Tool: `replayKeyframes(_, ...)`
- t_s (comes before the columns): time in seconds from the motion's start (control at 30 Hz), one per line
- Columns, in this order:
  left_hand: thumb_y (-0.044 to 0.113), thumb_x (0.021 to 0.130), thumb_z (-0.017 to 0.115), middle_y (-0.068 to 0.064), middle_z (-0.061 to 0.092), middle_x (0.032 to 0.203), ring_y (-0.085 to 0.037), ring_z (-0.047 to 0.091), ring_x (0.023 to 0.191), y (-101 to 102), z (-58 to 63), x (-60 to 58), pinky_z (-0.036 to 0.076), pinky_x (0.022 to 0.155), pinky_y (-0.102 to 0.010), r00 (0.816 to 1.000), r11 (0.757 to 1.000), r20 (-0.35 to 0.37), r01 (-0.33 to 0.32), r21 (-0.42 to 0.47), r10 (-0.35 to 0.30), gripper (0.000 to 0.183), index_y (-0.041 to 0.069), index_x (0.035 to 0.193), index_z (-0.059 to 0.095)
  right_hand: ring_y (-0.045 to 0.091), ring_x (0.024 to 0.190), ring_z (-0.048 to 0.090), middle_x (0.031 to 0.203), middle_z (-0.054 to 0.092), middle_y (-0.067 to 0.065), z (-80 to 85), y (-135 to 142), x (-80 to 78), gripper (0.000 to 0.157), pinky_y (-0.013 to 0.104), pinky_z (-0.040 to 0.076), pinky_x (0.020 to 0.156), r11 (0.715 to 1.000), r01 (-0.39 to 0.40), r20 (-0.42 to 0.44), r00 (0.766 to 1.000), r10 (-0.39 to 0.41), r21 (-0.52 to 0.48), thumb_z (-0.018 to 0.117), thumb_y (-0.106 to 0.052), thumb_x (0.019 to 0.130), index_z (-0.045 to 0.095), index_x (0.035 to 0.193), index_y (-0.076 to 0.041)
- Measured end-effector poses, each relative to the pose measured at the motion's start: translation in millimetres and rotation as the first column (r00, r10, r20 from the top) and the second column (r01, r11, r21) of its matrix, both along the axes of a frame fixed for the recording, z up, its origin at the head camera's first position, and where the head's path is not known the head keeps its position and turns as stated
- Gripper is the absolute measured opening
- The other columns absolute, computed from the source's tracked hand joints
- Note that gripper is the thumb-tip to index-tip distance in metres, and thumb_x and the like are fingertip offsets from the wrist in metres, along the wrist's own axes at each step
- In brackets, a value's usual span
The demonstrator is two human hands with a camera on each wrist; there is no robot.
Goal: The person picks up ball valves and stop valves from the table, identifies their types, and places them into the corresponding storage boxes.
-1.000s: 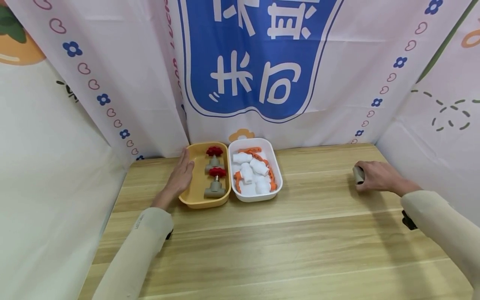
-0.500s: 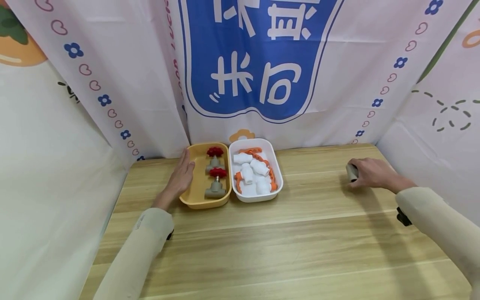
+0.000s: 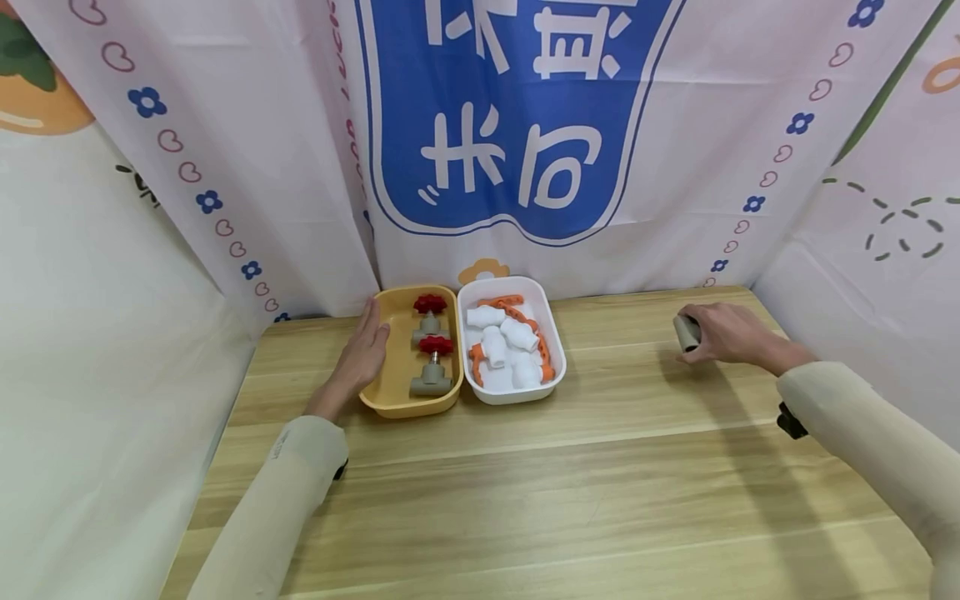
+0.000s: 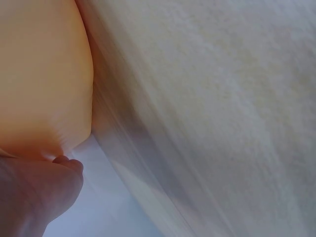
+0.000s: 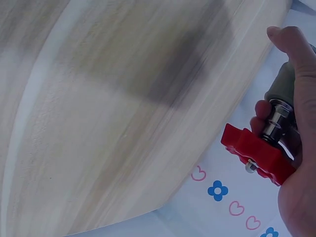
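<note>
My right hand (image 3: 729,335) grips a grey pipe valve (image 3: 687,332) above the right part of the table. The right wrist view shows the valve's red handwheel (image 5: 259,154) and metal stem below its grey body, in my fingers. In the head view the palm hides that wheel. At the left, my left hand (image 3: 363,354) lies with straight fingers against the left side of a yellow tray (image 3: 392,407). Two similar valves with red wheels, a rear valve (image 3: 429,323) and a front valve (image 3: 432,379), lie along that tray's right side.
A white tray (image 3: 517,398) touches the yellow tray's right side and holds several white ball valves (image 3: 519,334) with orange handles. Both stand near the back edge of the wooden table (image 3: 525,500). Printed cloth (image 3: 675,167) hangs behind and at both sides.
My right hand has moved left and slightly toward the back with the grey valve in its grip. My left hand and both trays have stayed in place.
</note>
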State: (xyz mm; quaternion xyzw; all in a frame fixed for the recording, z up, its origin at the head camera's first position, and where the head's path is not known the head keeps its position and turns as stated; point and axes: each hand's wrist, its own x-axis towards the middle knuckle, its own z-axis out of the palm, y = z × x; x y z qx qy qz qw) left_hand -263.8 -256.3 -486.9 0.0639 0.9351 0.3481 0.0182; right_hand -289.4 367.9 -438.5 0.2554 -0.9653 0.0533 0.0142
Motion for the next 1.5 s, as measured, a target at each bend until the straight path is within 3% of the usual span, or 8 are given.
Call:
replayKeyframes(0.4, 0.034, 0.117, 0.018, -0.014, -0.011, 0.177, -0.034, -0.006, 0.164, 0, 2.0, -2.1, 0.003, 0.132, -0.054, 1.000, 1.000, -0.017, 0.010, 0.003, -0.010, 0.065, 0.002, 0.168, -0.006, 0.016, 0.065, 0.056, 0.084, 0.067, 0.005, 12.2, -19, -7.7, 0.066, 0.033, 0.047, 0.055, 0.998, -0.040, -0.061, 0.997, 0.037, -0.044, 0.096, -0.039, 0.071, 0.068, 0.115, 0.001)
replayKeyframes(0.67, 0.041, 0.116, 0.014, -0.012, -0.012, 0.178, -0.031, -0.008, 0.164, -1, 2.1, -1.8, 0.002, 0.132, -0.050, 1.000, 1.000, -0.008, 0.011, 0.004, -0.011, 0.068, 0.003, 0.168, -0.006, 0.017, 0.063, 0.055, 0.081, 0.065, 0.004, 21.3, -35, -13.8, 0.066, 0.034, 0.046, 0.054, 0.998, -0.059, -0.056, 0.997, 0.058, -0.019, 0.094, -0.044, 0.074, 0.067, 0.116, 0.000)
replayKeyframes(0.9, 0.041, 0.116, 0.013, -0.011, -0.012, 0.178, -0.029, -0.009, 0.164, 0, 1.9, -0.8, 0.001, 0.133, -0.049, 1.000, 1.000, 0.003, 0.005, 0.009, -0.005, 0.067, 0.005, 0.168, -0.007, 0.018, 0.069, 0.058, 0.088, 0.068, 0.004, 30.4, -53, -18.7, 0.072, 0.036, 0.046, 0.056, 0.999, -0.053, -0.029, 0.998, 0.054, 0.008, 0.093, -0.049, 0.075, 0.066, 0.123, -0.002)
replayKeyframes(1.1, 0.041, 0.116, 0.013, -0.012, -0.011, 0.178, -0.032, -0.007, 0.164, -1, 1.4, 0.2, 0.002, 0.132, -0.051, 1.000, 1.000, -0.006, 0.001, 0.012, -0.001, 0.066, 0.004, 0.168, -0.006, 0.018, 0.073, 0.060, 0.094, 0.070, 0.007, 37.8, -74, -19.6, 0.075, 0.035, 0.050, 0.059, 0.993, -0.115, -0.006, 0.993, 0.115, -0.003, 0.092, -0.049, 0.077, 0.066, 0.126, 0.001)
replayKeyframes(1.3, 0.040, 0.116, 0.012, -0.013, -0.009, 0.178, -0.035, -0.004, 0.164, -1, -1.4, 0.5, 0.004, 0.132, -0.052, 1.000, 1.000, -0.021, -0.002, 0.007, 0.002, 0.066, 0.003, 0.168, -0.005, 0.017, 0.073, 0.062, 0.094, 0.071, 0.007, 40.7, -94, -20.6, 0.072, 0.037, 0.053, 0.060, 0.978, -0.209, -0.037, 0.977, 0.208, -0.006, 0.092, -0.046, 0.077, 0.067, 0.124, 0.002)
replayKeyframes(1.5, 0.036, 0.117, 0.014, -0.013, -0.009, 0.178, -0.036, -0.004, 0.164, -2, -1.7, 0.3, 0.005, 0.132, -0.054, 1.000, 1.000, -0.027, -0.001, 0.013, 0.002, 0.064, 0.003, 0.168, -0.005, 0.016, 0.073, 0.061, 0.092, 0.070, 0.004, 45.0, -116, -18.8, 0.073, 0.036, 0.053, 0.061, 0.971, -0.238, -0.025, 0.971, 0.238, 0.004, 0.091, -0.050, 0.076, 0.067, 0.124, 0.000)
